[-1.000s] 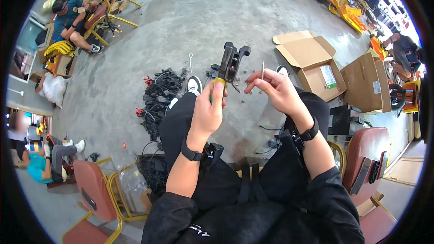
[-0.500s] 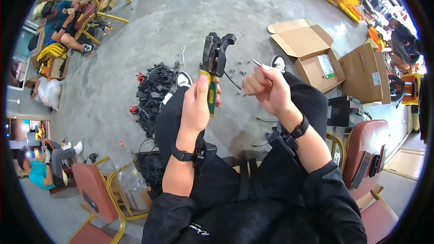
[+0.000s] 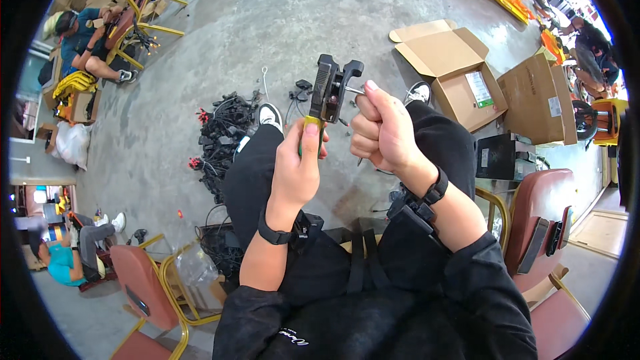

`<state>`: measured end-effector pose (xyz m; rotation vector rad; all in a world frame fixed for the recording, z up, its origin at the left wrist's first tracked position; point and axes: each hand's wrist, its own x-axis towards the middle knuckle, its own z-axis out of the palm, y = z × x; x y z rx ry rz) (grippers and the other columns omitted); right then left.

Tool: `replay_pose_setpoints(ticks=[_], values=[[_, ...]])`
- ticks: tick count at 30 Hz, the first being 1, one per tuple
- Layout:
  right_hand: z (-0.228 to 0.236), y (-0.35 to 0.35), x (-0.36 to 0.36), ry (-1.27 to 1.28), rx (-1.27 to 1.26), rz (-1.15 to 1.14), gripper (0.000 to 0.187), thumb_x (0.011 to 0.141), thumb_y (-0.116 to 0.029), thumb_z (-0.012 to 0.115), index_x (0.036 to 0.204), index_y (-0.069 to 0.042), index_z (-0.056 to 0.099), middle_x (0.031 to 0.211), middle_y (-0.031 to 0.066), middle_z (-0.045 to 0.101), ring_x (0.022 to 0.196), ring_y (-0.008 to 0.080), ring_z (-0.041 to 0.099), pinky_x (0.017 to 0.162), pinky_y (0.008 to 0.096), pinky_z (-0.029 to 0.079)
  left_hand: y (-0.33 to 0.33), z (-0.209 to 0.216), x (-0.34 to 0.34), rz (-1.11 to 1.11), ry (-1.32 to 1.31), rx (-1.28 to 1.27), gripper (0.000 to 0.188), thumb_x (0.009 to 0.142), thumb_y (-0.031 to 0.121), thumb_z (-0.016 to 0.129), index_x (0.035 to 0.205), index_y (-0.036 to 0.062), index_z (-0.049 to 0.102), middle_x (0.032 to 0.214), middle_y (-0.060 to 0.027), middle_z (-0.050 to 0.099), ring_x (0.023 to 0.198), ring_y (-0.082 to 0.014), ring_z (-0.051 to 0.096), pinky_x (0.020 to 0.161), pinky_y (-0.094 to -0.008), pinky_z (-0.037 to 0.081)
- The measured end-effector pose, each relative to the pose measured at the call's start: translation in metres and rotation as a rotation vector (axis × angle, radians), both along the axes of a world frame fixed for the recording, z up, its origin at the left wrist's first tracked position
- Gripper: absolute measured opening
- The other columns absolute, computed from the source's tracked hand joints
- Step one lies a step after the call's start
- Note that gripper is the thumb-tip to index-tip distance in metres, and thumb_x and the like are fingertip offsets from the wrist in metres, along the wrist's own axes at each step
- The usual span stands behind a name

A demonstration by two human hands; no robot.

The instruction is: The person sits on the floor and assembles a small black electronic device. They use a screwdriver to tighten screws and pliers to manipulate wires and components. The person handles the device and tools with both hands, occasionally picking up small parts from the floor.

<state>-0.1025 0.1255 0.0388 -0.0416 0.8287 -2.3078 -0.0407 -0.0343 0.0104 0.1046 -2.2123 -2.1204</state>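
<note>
Black crimping tool (image 3: 331,90) stands upright, gripped by the left hand (image 3: 297,167). The right hand (image 3: 383,130) pinches a thin wire (image 3: 353,91) into its head. Squeezing the handles seems next.

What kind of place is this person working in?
Probably a workshop or small assembly floor: bare concrete floor, open cardboard boxes, a heap of black cables, and the left hand gripping a crimping tool.

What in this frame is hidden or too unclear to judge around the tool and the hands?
- Tool handles: head view, wrapped by the left hand; only a yellow-green strip shows.
- Wire: head view, its length is closed inside the right hand; whether its tip sits in the tool head is too small to tell.
- Cable pile: head view, too small to tell single pieces.
</note>
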Motion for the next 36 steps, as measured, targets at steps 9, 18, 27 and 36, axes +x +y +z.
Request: replay_pose_setpoints(ticks=[9,18,27,36], values=[[-0.001,0.010,-0.004,-0.239,-0.194,0.172,0.045,0.101,-0.038,0.037,0.063,-0.017,0.025,0.052,-0.0081,0.017,0.043,0.0068,0.015,0.042,0.0250,0.017,-0.003,-0.003,-0.003,0.111,0.219,-0.536,0.039,0.101,0.034,0.039,0.092,-0.0001,0.056,0.077,-0.0053,0.056,0.068,-0.0109,0.053,0.063,-0.0263,0.043],[-0.009,0.024,-0.009,-0.263,-0.496,0.401,0.038,0.100,-0.034,0.033,0.066,-0.018,0.032,0.050,-0.0089,0.018,0.042,0.0067,0.017,0.043,0.0251,0.019,0.001,-0.004,-0.006,0.009,0.141,-0.402,0.041,0.100,0.036,0.039,0.091,0.0002,0.057,0.071,-0.0044,0.055,0.065,-0.0111,0.052,0.061,-0.0265,0.042],[-0.001,0.027,-0.006,-0.143,-0.216,0.325,0.043,0.099,-0.035,0.033,0.060,-0.019,0.025,0.050,-0.0084,0.017,0.044,0.0080,0.014,0.044,0.0267,0.016,0.000,0.004,-0.006,-0.031,0.169,-0.419,0.041,0.100,0.036,0.039,0.090,0.0004,0.057,0.066,-0.0028,0.054,0.063,-0.0108,0.051,0.059,-0.0265,0.041],[-0.005,0.021,-0.001,1.101,1.074,-0.258,0.030,0.095,-0.019,0.048,0.070,-0.002,0.044,0.053,0.0163,0.043,0.045,0.0209,0.046,0.049,0.0355,0.040,0.001,0.001,0.000,-0.155,-0.258,0.122,0.047,0.100,0.043,0.041,0.100,-0.0002,0.059,0.076,-0.0028,0.058,0.063,-0.0088,0.054,0.058,-0.0245,0.045]])
